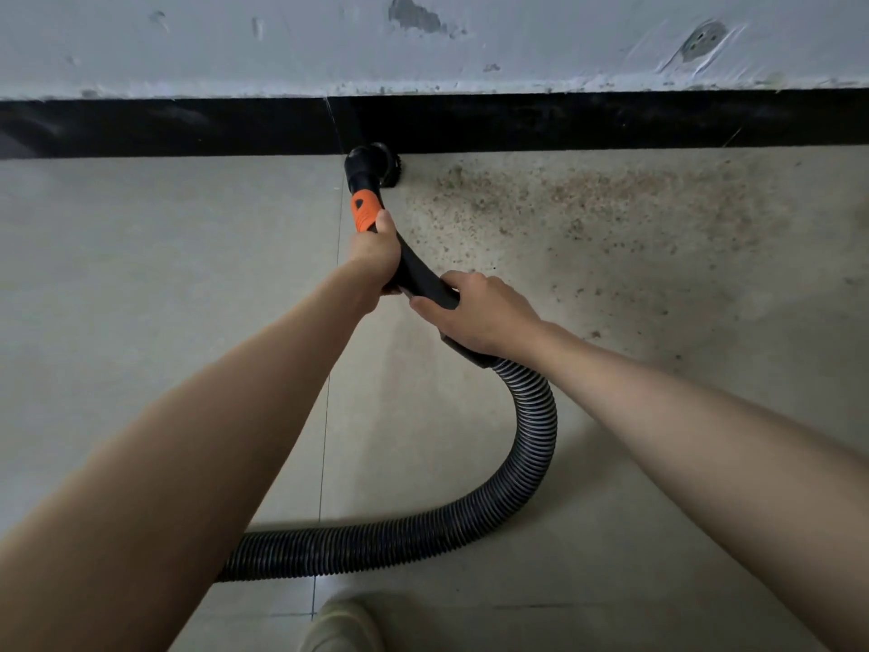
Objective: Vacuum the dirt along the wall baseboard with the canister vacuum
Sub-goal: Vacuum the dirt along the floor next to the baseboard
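Note:
A black round brush nozzle touches the floor right at the foot of the black baseboard. It sits on a curved black handle with an orange collar. My left hand grips the handle just below the orange collar. My right hand grips the lower end of the handle, where the ribbed black hose joins. Brown dirt is scattered over the floor to the right of the nozzle, along the baseboard. The canister itself is out of view.
The hose loops down and runs left across the beige tiled floor, passing under my left arm. A light shoe shows at the bottom edge. Above the baseboard rises a scuffed grey wall with a round socket.

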Motion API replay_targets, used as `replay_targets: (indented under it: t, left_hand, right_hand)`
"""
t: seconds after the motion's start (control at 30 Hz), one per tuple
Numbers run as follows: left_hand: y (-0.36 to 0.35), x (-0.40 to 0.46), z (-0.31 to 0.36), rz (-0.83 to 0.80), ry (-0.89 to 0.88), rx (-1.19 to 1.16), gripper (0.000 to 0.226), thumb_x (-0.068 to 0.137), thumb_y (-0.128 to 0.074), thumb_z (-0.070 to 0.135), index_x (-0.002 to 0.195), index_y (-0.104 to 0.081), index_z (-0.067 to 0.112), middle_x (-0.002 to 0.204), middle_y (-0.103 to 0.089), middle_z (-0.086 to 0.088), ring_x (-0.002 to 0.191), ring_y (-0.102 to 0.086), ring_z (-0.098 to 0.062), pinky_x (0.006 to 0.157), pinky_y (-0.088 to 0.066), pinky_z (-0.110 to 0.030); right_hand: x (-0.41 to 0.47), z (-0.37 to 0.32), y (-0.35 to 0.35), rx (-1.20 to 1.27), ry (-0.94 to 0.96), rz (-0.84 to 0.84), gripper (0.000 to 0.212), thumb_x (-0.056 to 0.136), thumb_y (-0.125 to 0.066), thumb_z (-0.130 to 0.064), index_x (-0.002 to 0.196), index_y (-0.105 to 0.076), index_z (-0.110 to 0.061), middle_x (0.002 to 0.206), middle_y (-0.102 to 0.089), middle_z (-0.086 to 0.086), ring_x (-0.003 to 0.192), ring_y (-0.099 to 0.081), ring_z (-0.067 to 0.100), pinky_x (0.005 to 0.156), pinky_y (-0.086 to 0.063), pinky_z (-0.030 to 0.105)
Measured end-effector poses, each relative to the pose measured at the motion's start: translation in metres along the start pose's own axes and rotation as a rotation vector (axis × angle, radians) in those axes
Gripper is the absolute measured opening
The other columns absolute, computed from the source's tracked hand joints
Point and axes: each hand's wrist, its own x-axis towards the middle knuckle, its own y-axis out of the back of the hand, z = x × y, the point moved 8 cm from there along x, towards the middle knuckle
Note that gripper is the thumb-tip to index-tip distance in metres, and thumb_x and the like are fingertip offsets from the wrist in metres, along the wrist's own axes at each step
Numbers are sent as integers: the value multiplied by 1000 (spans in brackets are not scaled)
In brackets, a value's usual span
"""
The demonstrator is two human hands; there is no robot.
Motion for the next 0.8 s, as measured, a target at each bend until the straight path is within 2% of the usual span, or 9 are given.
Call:
replay_targets:
  t: [0.13,0.2,0.27,0.37,0.47,0.53,0.6,0.7,0.8]
  left_hand:
    - [-4,-8,16,68,32,147,36,98,-29,45,107,-36,11,83,-50,-8,69,-53,-22,51,-46,-31]
    - [-11,-11,24,104,36,125,31,98,-31,43,107,-34,13,79,-46,-6,67,-49,-22,53,-46,-32]
    - [-17,-16,26,131,35,80,30,98,-33,41,111,-37,14,79,-46,-5,66,-49,-21,62,-50,-35]
    - [-33,-20,19,113,29,37,43,99,-30,42,131,-40,14,98,-52,-6,80,-53,-24,77,-51,-37]
    - [-50,-22,19,73,32,11,51,100,-28,42,140,-35,12,126,-50,-12,104,-53,-31,82,-48,-38]
    - [-60,-25,21,60,30,21,51,100,-28,41,141,-33,10,129,-48,-12,107,-53,-31,81,-49,-39]
    - [-69,-25,26,49,20,51,50,100,-29,41,137,-34,8,116,-52,-12,95,-55,-28,72,-50,-37]
    - [-77,-28,29,54,18,77,41,100,-29,42,124,-39,10,80,-48,-6,64,-50,-20,59,-48,-31]
    - [-86,-29,26,58,0,89,46,99,-31,42,126,-39,6,77,-46,-4,63,-49,-18,54,-46,-29]
  right_hand:
    - [5,5,8,55,12,-13,34,89,-48,-60,86,-54,-27,84,-67,-3,80,-64,22,70,-48,34]
    - [6,8,15,59,30,-15,33,90,-48,-59,83,-53,-27,84,-67,-2,80,-63,21,67,-45,34]
    - [7,12,22,11,48,-16,36,90,-48,-60,84,-52,-25,84,-65,-2,80,-61,22,65,-41,33]
    - [4,23,30,-89,46,-19,39,90,-46,-61,92,-52,-23,82,-60,-3,79,-58,22,65,-40,33]
    - [0,35,38,-124,37,-9,39,91,-45,-62,94,-53,-24,78,-57,-5,77,-58,22,64,-39,32]
    - [-2,45,45,-104,25,-1,40,90,-45,-62,94,-54,-24,81,-62,-3,78,-60,22,64,-41,32]
    - [-4,55,52,-93,19,11,42,90,-45,-64,93,-55,-23,82,-64,-3,77,-61,20,61,-40,31]
    - [-6,63,61,-78,18,15,44,89,-46,-65,92,-57,-23,78,-64,-3,72,-61,17,57,-40,30]
    - [-10,71,63,-76,12,22,44,88,-45,-65,93,-57,-24,78,-64,-3,71,-61,17,58,-41,30]
